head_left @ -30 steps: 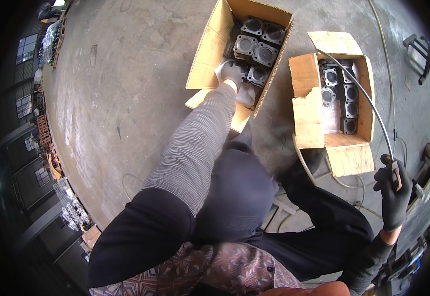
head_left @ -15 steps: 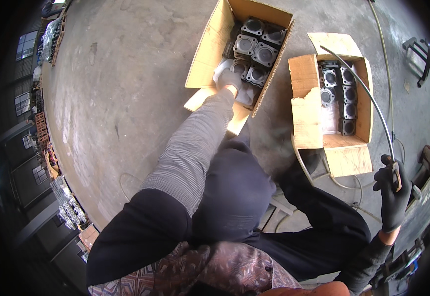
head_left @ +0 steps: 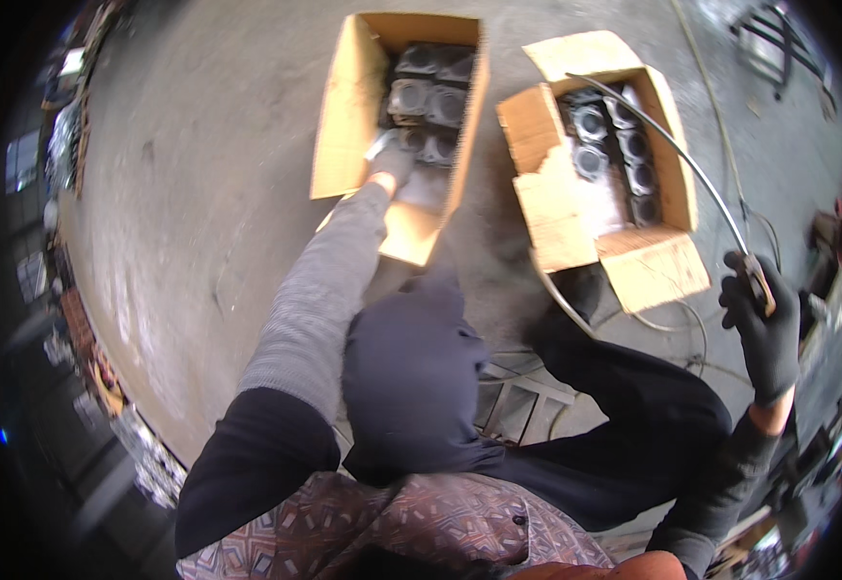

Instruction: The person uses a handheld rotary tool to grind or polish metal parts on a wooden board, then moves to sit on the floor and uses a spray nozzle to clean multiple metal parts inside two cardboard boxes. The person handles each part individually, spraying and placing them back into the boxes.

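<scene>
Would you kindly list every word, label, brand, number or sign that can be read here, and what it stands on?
No text can be read in this view.
Left cardboard box: no legible lettering.
Right cardboard box: none legible either.
Metal parts in both boxes: too blurred to tell.

Two open brown cardboard boxes: one on the left (head_left: 343, 126), one on the right (head_left: 676, 155). Grey metal blocks with round faces (head_left: 446, 104) show as six in the left box, though blur may hide more. The right box shows six clearly, in one row of four (head_left: 633, 145) and one of two (head_left: 591, 161). Two dark-gloved hands, one left hand (head_left: 392, 162) and one right hand (head_left: 769, 329). One slender curved metal tube with a handle (head_left: 757, 278). Pale hoses (head_left: 717, 116) cross too often to count.
</scene>
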Tool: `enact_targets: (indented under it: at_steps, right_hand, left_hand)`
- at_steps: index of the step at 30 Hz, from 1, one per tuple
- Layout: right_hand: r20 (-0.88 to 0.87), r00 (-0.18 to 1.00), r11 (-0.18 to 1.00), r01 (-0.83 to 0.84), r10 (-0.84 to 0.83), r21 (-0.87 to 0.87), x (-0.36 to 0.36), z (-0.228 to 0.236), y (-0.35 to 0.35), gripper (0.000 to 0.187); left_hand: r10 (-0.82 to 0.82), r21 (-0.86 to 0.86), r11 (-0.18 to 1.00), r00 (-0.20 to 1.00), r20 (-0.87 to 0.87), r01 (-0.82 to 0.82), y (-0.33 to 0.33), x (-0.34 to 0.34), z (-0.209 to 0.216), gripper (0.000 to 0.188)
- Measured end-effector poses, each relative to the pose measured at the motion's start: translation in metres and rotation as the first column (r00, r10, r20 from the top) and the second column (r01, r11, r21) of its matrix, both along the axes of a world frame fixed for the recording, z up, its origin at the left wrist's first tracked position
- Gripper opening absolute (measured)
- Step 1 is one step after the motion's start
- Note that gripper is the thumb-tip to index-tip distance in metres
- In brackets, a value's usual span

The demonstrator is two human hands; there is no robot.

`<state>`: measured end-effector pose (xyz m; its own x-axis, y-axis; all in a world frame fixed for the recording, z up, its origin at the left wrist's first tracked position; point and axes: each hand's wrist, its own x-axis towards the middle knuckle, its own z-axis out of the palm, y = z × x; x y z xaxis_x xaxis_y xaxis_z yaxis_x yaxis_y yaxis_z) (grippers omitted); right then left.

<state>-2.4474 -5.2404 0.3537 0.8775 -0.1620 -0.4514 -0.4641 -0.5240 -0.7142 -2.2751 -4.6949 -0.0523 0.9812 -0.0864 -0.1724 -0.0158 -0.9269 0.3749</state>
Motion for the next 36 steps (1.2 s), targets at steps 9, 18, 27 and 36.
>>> enact_targets:
  at_steps: [9,18,27,36]
  right_hand:
    - [-0.341,0.939,0.961,-0.122,0.032,-0.247,-0.021,0.003,-0.049,0.024]
    - [-0.173,0.979,0.972,0.070,-0.110,-0.223,-0.024,0.002,-0.059,0.027]
    - [-0.179,0.976,0.977,0.092,-0.127,-0.190,-0.023,-0.001,-0.066,0.027]
    - [-0.165,0.976,0.984,0.122,-0.143,-0.130,-0.029,0.001,-0.071,0.024]
  left_hand:
    - [-0.033,-0.653,0.756,0.994,-0.106,-0.045,-0.166,0.015,0.243,0.035]
    - [-0.744,0.020,0.608,0.579,-0.334,0.793,-0.364,0.041,0.134,0.042]
    - [-0.692,0.313,0.647,0.708,-0.143,0.695,-0.394,0.000,0.024,0.030]
    - [-0.464,0.183,0.845,0.859,-0.216,0.502,-0.409,-0.019,0.024,0.041]
